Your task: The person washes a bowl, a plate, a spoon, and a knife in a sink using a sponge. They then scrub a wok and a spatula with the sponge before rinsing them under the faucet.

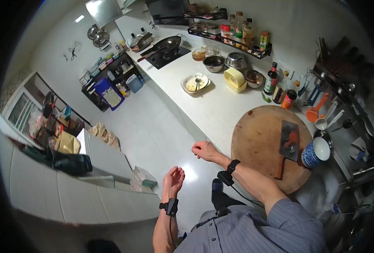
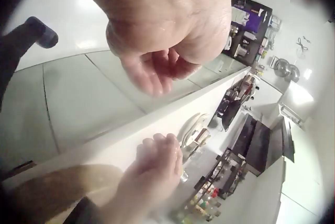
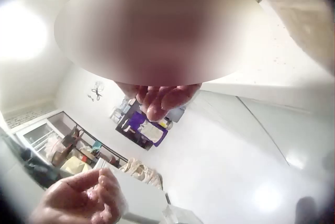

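Left hand (image 1: 173, 179), right hand (image 1: 203, 150) loosely curled, empty, near counter (image 1: 212, 109). Cleaver (image 1: 288, 143) nearest: take by handle, avoid blade.

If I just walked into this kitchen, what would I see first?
Probably the big round cutting board on the white counter at the right, with a dark cleaver lying on it. Next, the person's left hand and right hand, held over the shiny floor, fingers loosely curled, nothing in them. Far back, a wok sits on the black stove.
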Motion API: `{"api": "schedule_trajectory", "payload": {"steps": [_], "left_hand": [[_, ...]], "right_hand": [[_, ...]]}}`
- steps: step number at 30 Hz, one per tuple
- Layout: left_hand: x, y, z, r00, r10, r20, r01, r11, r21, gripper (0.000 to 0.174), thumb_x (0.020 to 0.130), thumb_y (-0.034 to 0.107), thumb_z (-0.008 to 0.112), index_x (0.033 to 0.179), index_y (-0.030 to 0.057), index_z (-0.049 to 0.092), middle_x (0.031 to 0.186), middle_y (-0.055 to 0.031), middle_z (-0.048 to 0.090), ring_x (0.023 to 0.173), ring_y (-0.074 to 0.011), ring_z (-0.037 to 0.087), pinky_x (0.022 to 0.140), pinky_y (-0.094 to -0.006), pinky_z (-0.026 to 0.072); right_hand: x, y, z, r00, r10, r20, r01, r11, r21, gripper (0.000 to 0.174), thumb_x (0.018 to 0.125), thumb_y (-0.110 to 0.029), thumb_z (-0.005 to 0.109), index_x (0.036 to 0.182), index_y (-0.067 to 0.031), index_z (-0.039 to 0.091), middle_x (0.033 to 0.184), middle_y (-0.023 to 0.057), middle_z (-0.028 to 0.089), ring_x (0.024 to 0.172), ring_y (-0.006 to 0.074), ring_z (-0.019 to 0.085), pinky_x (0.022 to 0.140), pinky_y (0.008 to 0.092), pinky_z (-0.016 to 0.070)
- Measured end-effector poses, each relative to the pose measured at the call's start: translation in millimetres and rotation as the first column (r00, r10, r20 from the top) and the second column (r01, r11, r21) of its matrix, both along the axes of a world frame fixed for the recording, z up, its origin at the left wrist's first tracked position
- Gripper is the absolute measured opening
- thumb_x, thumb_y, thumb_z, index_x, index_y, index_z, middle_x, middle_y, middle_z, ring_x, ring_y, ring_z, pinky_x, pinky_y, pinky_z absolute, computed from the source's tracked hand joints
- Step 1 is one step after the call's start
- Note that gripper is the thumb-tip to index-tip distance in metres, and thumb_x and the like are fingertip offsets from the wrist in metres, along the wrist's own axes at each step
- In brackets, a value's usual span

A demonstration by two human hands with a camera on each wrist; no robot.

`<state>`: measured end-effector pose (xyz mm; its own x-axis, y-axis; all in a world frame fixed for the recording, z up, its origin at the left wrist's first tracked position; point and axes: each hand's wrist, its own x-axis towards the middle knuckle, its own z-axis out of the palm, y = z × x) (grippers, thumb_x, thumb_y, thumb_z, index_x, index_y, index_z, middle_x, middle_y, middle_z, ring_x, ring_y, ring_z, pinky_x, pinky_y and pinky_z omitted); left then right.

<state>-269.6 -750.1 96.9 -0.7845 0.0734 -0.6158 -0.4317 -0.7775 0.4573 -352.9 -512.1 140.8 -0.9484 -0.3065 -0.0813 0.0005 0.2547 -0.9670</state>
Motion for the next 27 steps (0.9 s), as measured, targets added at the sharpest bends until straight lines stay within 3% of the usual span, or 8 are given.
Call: {"api": "schedule_trajectory", "payload": {"steps": [3,8,15,16,21,23,25,27], "left_hand": [[-64.8,-4.8,11.4,0.998,-0.036,0.051,0.035,0.999,0.004,0.009,0.098,0.011,0.062,0.094,0.0028,0.064,0.086,-0.0098,0.068,0.083,-0.0253,0.068,0.074,-0.0338,0.0601],[-184.3,9.1,32.9,0.988,-0.140,-0.063,0.137,0.989,-0.051,0.010,0.097,0.011,0.062,0.094,0.0022,0.064,0.086,-0.0103,0.069,0.082,-0.0248,0.069,0.075,-0.0330,0.0599],[-318.1,39.9,41.6,0.953,-0.292,-0.080,0.280,0.950,-0.139,0.011,0.096,0.011,0.061,0.097,-0.0004,0.062,0.090,-0.0130,0.067,0.082,-0.0262,0.067,0.076,-0.0351,0.0578],[-336.6,44.1,42.6,0.939,-0.331,-0.096,0.315,0.937,-0.152,0.011,0.097,0.010,0.060,0.099,-0.0010,0.060,0.091,-0.0138,0.067,0.082,-0.0260,0.067,0.075,-0.0359,0.0579],[-434.4,64.2,37.8,0.912,-0.406,-0.061,0.381,0.892,-0.241,0.009,0.097,0.009,0.057,0.098,-0.0004,0.060,0.087,-0.0114,0.066,0.079,-0.0235,0.066,0.075,-0.0351,0.0563],[-483.5,65.7,16.9,0.920,-0.392,-0.015,0.362,0.863,-0.351,0.007,0.096,0.007,0.056,0.098,0.0020,0.060,0.080,-0.0075,0.062,0.071,-0.0201,0.062,0.072,-0.0331,0.0532],[-527.2,60.3,-1.7,0.865,-0.494,-0.084,0.444,0.833,-0.329,0.008,0.094,0.007,0.058,0.101,0.0044,0.061,0.082,-0.0050,0.059,0.071,-0.0175,0.058,0.071,-0.0343,0.0507],[-568.7,63.9,-10.9,0.909,-0.417,0.032,0.375,0.780,-0.501,0.012,0.092,0.009,0.061,0.104,0.0056,0.060,0.088,-0.0049,0.057,0.076,-0.0168,0.056,0.073,-0.0376,0.0499]], "right_hand": [[-67.6,-3.5,-3.3,0.998,-0.042,0.054,0.043,0.999,-0.013,0.022,0.090,-0.018,0.058,0.093,0.0001,0.070,0.075,0.0076,0.069,0.062,0.0161,0.068,0.061,0.0318,0.0545],[-163.8,14.0,-1.5,0.984,-0.098,0.147,0.108,0.993,-0.056,0.022,0.091,-0.018,0.059,0.095,0.0005,0.070,0.079,0.0072,0.070,0.064,0.0141,0.068,0.061,0.0300,0.0537],[-229.2,64.7,-9.7,0.924,-0.253,0.287,0.286,0.955,-0.080,0.019,0.090,-0.016,0.060,0.094,-0.0003,0.070,0.076,0.0064,0.069,0.061,0.0133,0.066,0.056,0.0275,0.0533],[-238.5,75.3,-12.4,0.915,-0.228,0.334,0.265,0.962,-0.067,0.024,0.092,-0.019,0.060,0.103,0.0001,0.068,0.087,0.0076,0.069,0.070,0.0146,0.067,0.060,0.0275,0.0549],[-279.7,105.3,-24.7,0.853,-0.379,0.358,0.425,0.903,-0.057,0.027,0.093,-0.021,0.062,0.110,0.0000,0.066,0.093,0.0089,0.069,0.074,0.0160,0.068,0.062,0.0282,0.0560],[-305.2,112.0,-28.0,0.825,-0.428,0.370,0.470,0.882,-0.028,0.028,0.093,-0.021,0.062,0.111,0.0000,0.065,0.095,0.0092,0.069,0.075,0.0163,0.068,0.062,0.0286,0.0566],[-334.0,113.9,-33.4,0.787,-0.492,0.372,0.531,0.847,-0.003,0.035,0.093,-0.022,0.064,0.118,0.0020,0.063,0.100,0.0113,0.068,0.080,0.0180,0.068,0.063,0.0320,0.0586],[-366.8,107.2,-34.1,0.725,-0.587,0.360,0.621,0.783,0.026,0.042,0.093,-0.023,0.064,0.126,0.0026,0.059,0.105,0.0125,0.067,0.083,0.0187,0.068,0.064,0.0325,0.0590]]}}
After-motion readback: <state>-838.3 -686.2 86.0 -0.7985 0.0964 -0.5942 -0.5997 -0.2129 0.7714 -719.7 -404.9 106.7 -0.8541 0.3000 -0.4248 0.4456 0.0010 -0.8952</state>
